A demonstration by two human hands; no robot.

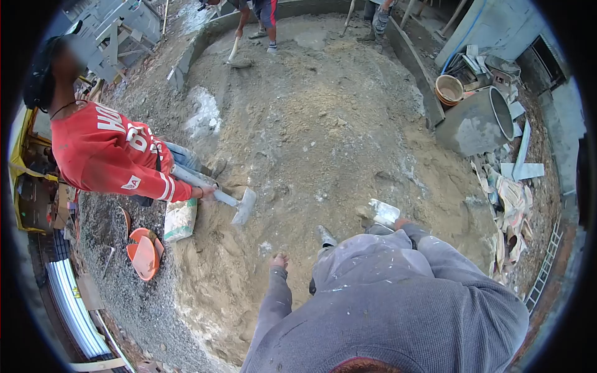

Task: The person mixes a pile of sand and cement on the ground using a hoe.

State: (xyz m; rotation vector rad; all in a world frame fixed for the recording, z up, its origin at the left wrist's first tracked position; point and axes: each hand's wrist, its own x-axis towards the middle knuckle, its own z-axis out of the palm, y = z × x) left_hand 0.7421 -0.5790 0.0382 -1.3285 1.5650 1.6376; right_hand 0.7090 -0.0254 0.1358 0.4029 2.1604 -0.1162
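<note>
Gleaming flat, whitish blade [386, 212] | right grip [405, 222] beside it, hold unclear | left grip [280, 260]: can't tell

That red sweatshirt [93, 163] with its white lettering [111, 118] and white sleeve bands [166, 186] jumps out at me from the tan-and-grey sand [329, 121], as do the orange containers [146, 258], the green-and-white sack [180, 222] and, more quietly, this grey top [404, 314] flecked with white.
</note>
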